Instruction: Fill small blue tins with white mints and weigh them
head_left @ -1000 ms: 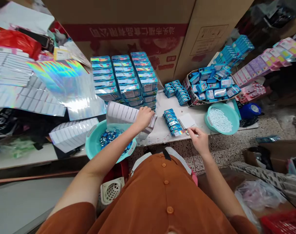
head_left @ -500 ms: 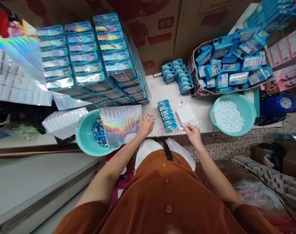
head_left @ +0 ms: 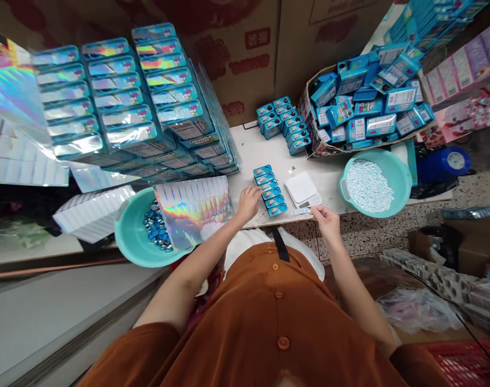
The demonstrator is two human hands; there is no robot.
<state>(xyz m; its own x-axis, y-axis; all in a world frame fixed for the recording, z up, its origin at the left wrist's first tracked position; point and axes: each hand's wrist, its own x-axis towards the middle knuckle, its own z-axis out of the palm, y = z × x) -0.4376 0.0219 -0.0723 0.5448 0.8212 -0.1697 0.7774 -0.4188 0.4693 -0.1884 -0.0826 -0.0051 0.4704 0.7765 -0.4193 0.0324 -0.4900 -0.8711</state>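
My left hand (head_left: 249,203) is open, with its fingertips at the left side of a short row of blue candy tins (head_left: 270,190) lying on the white table (head_left: 253,153). My right hand (head_left: 328,223) pinches a small pale-blue flat item (head_left: 300,212) between finger and thumb, just right of that row. A holographic sheet (head_left: 192,210) lies over the rim of a teal basin (head_left: 132,242) holding blue glossy pieces (head_left: 157,228). A small white digital scale (head_left: 303,189) sits beyond my right hand.
Tall stacks of blue packaged cards (head_left: 124,102) stand at the back left. A cardboard box of blue packets (head_left: 361,102) and a teal basin of white pellets (head_left: 374,183) sit at the right. Large cartons (head_left: 237,54) stand behind, and a red crate (head_left: 466,365) sits low right.
My left hand has left the holographic sheet and moved right to the tins. The sheet stays flat on the basin. The whole view has shifted slightly as my head moved.
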